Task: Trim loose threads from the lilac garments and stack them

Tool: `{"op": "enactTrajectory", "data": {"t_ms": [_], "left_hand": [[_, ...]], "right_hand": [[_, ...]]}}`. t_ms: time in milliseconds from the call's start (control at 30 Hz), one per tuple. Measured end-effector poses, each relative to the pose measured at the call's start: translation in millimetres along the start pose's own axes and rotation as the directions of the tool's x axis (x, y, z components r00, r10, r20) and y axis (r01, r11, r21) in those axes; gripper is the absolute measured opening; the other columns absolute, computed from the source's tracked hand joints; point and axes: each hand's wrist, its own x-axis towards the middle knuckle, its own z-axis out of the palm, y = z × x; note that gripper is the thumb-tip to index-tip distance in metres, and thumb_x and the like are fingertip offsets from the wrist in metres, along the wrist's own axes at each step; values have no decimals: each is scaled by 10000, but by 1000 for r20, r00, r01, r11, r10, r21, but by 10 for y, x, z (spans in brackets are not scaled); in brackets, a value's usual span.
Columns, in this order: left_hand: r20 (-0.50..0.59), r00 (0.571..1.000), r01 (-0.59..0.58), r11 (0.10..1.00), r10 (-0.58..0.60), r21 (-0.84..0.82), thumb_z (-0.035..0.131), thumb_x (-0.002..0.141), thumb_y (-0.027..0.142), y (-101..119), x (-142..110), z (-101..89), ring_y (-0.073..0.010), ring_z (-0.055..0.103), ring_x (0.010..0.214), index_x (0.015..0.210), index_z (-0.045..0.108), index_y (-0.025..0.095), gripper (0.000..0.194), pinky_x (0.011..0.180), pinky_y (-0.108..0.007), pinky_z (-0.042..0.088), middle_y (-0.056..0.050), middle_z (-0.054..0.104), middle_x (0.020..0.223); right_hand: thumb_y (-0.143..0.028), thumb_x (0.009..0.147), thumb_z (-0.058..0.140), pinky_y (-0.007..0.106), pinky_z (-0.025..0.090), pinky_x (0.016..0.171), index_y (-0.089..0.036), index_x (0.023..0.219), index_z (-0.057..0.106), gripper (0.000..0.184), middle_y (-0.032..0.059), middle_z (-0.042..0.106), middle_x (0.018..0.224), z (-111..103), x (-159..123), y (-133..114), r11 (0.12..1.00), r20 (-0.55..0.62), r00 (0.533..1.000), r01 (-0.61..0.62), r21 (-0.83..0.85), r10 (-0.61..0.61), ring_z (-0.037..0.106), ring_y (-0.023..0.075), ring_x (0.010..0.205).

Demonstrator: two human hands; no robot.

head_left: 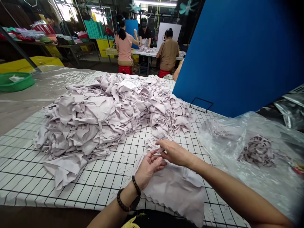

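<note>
Head camera: the right hand [174,152] pinches a small pale strip [160,150]. The left hand [147,167] is just beside it with bent fingers; I can't tell if it grips the strip too. A pale cloth [173,188] lies under both hands on the checked table [114,180], near a big cloth pile [85,126]. Clear plastic [225,152] lies to the right.

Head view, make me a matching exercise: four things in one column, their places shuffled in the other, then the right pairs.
Things
1. Pale cloth piece
2. Dark beaded bracelets
3. Green tray
4. Blue board

Places
A. Picture's left edge
B. Worn on the left wrist
C. Upper right of the picture
D. Just below the left hand and right hand

Pairs: 1-D, 2-B, 3-A, 4-C
</note>
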Motion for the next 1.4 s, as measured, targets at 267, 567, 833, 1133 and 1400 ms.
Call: {"op": "enactTrajectory", "data": {"t_ms": [267,567,833,1133,1400], "left_hand": [[-80,996,-21,989,33,149,660,757,434,-70,42,-30,-174,659,734,860,559,139,329,686,-297,510,-79,678,871],[99,923,-244,365,373,898,578,812,418,44,-146,-68,-249,510,990,950,662,219,257,880,-404,391,-73,611,999],[171,922,-137,-119,348,983,695,718,414,8,-147,-192,-233,438,955,888,614,234,260,809,-375,351,-33,528,995],[180,928,-156,-98,327,983,698,720,415,-4,-116,-230,-221,435,943,939,597,249,293,796,-351,332,-25,533,983],[187,928,-173,-72,322,982,669,749,426,-17,-94,-255,-221,436,948,872,624,240,228,799,-356,326,-27,536,971]], "right_hand": [[-213,769,591,252,441,666,-188,939,627,176,52,646,865,-233,-66,-104,966,84,996,-32,256,11,585,159,746],[-303,777,621,219,419,592,-208,749,724,144,21,688,736,-165,-124,24,892,129,982,-178,416,136,608,145,682],[-357,774,592,201,382,481,-167,790,694,216,21,666,647,235,-319,-92,678,252,891,-451,580,378,565,128,565],[-409,779,577,209,431,534,-162,818,675,268,42,690,777,512,-383,-153,550,221,844,-495,673,489,614,154,659],[-403,784,576,192,336,450,-164,788,666,256,15,643,673,533,-420,-185,555,191,832,-500,665,521,516,103,526]]}}
